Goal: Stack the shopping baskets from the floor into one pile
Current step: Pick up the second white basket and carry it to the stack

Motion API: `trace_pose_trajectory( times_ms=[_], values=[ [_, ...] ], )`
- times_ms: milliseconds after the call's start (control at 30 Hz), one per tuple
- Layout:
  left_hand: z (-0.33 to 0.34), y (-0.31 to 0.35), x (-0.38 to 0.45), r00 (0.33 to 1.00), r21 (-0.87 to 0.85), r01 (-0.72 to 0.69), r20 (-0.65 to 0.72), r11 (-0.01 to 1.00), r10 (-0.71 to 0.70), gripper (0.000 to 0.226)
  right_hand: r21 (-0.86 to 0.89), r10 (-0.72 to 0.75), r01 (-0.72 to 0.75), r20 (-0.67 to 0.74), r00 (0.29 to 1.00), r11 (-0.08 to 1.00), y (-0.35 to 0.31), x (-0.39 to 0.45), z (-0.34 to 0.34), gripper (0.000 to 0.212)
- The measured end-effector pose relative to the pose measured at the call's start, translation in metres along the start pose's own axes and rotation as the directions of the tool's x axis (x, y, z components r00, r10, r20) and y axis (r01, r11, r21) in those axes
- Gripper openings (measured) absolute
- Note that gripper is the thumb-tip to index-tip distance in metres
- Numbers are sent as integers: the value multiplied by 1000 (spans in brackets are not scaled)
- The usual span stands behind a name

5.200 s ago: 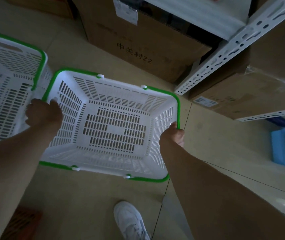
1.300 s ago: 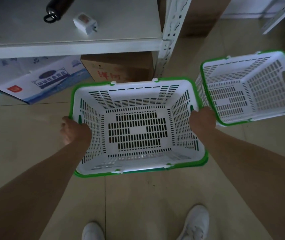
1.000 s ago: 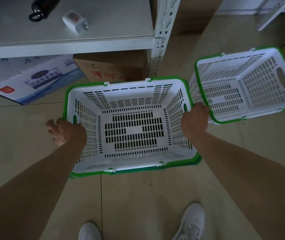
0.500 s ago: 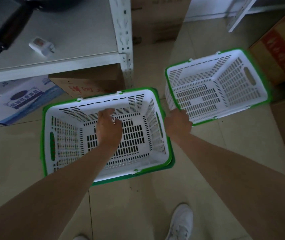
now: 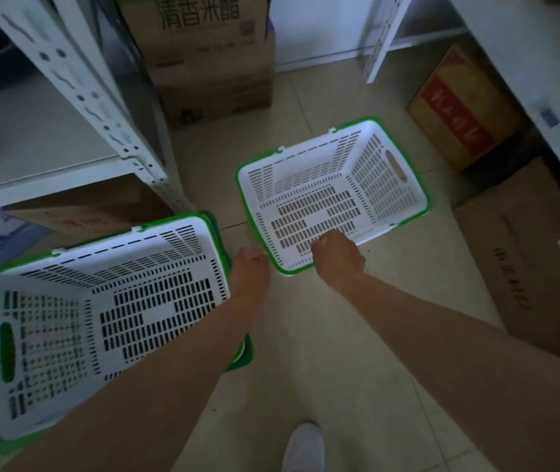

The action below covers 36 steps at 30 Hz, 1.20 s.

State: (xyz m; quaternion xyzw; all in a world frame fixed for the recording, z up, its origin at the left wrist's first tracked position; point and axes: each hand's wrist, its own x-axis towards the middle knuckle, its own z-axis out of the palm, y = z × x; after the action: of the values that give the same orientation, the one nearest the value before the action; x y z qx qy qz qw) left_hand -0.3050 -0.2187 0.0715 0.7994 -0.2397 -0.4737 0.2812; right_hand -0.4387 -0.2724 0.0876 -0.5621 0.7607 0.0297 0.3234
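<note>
A single white shopping basket (image 5: 384, 185) with a green rim stands on the floor at centre right. My right hand (image 5: 338, 257) is curled over its near long rim. My left hand (image 5: 251, 269) is curled against the rim at its near-left corner. At lower left sits the pile of nested white and green baskets (image 5: 50, 335), its green lower rims showing under the top one. My left forearm crosses the pile's right end.
A white metal shelf post (image 5: 101, 107) rises just behind the pile. Cardboard boxes (image 5: 210, 56) stand at the back, with more boxes (image 5: 465, 107) and a shelf on the right. My white shoe (image 5: 304, 447) is on the tiled floor below.
My left hand has come out of the pile's top basket and moved right to the single basket's corner. My right hand has shifted onto its near rim. The view has swung right.
</note>
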Motion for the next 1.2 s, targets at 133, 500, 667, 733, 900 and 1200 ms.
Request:
trace_pose_trajectory(
  times_ms=[133, 500, 667, 733, 900, 1200],
  values=[
    [34, 19, -5, 994, -164, 81, 80, 983, -68, 31, 66, 69, -70, 19, 997, 995, 21, 21, -27, 30],
    [93, 55, 8, 990, -333, 140, 77, 932, -121, 37, 178, 71, -68, -11, 997, 982, 57, 80, -54, 33],
    [105, 66, 24, 995, -295, 77, -32, 953, -90, 46, 141, 24, -25, 5, 1000, 990, 67, 118, -62, 39],
    [105, 70, 33, 993, -303, 96, -43, 948, -114, 47, 153, 1, 0, -2, 1000, 988, 69, 135, -66, 43],
    [108, 73, 64, 979, -194, 82, -169, 978, -116, 57, 229, -21, 16, 19, 1000, 973, 68, 174, -77, 53],
    [102, 64, 117, 883, -170, 103, -437, 980, -168, 77, 72, -28, 31, -39, 999, 997, 66, 244, -93, 62]
  ],
)
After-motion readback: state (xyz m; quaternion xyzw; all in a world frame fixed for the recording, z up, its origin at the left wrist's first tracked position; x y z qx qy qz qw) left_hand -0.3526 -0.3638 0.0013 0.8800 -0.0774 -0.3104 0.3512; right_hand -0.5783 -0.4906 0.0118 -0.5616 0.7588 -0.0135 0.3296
